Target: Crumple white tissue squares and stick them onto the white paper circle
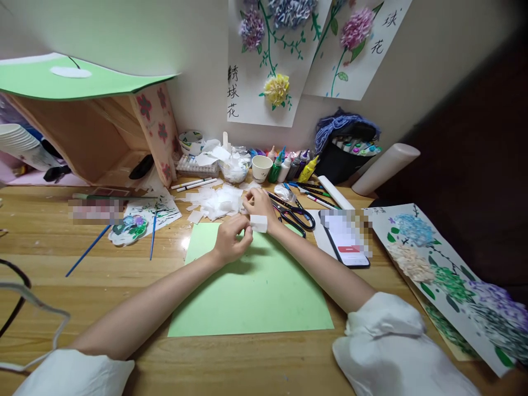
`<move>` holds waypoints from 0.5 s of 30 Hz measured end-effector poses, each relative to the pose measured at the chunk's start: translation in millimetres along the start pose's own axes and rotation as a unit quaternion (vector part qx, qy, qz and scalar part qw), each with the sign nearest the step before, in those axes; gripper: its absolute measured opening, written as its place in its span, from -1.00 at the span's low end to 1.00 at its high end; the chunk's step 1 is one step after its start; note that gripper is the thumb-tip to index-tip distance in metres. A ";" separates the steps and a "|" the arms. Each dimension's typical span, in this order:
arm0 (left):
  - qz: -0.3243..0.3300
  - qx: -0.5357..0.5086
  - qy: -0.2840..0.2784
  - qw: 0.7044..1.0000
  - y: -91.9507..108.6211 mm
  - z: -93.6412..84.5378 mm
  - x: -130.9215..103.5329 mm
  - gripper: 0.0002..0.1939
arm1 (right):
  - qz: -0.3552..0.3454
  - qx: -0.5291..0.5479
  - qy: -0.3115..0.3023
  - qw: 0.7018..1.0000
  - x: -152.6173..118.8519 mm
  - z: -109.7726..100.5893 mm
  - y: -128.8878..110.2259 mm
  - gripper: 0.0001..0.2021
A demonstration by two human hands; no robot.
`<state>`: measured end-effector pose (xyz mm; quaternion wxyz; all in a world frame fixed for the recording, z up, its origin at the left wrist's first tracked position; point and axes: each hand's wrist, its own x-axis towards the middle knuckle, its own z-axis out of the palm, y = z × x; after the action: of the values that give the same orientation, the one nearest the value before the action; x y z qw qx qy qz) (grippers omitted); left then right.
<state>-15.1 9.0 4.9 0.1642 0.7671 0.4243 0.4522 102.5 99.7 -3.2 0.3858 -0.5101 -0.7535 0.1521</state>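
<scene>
My left hand (233, 239) is closed in a pinch above the far part of a green sheet (256, 297). A small white piece of paper (258, 223) sticks out from its fingertips, in front of my right wrist. Farther forward, my right hand (260, 208) has its fingers curled at the right edge of a heap of white paper pieces (220, 201). Whether a piece is between those fingers I cannot make out. Black-handled scissors (295, 212) lie just right of my right hand.
A paper cup (262, 168) and paint bottles (284, 169) line the back by the wall. Right of the green sheet lie a phone (346, 239) and a flower picture (449, 280). A palette (128, 230) and blue brushes (88, 250) are left, before an open box (154, 132).
</scene>
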 end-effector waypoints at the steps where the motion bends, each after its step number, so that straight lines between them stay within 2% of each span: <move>1: -0.016 -0.004 -0.004 1.000 -0.3 0.3 0.7 -0.78 | -0.007 -0.017 0.003 1.000 5.1 2.7 -1.7 -0.92; 4: -0.093 -0.018 -0.011 0.995 -3.2 1.4 4.3 -0.76 | -0.016 0.008 0.045 0.999 -1.8 -9.0 -7.9 -0.86; 7: -0.155 -0.035 -0.017 0.987 -6.5 3.0 8.1 -0.75 | -0.033 0.054 0.107 0.992 -36.2 -37.7 -14.7 -0.78; 8: -0.167 -0.039 -0.020 0.985 -7.3 3.6 9.0 -0.75 | -0.056 0.041 0.106 0.992 -49.8 -46.0 -16.5 -0.76; 11: -0.169 -0.044 -0.047 0.983 -8.1 5.3 10.1 -0.74 | -0.145 -0.027 0.037 0.988 -82.6 -57.7 -18.7 -0.74; 15: -0.124 -0.047 -0.108 0.985 -6.1 6.1 9.6 -0.75 | -0.140 -0.045 -0.003 0.989 -93.8 -49.2 -14.8 -0.68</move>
<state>-10.9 21.1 3.0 0.2999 0.7446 0.4738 0.3621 146.2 2.1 -1.7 0.3777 -0.4163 -0.8246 0.0636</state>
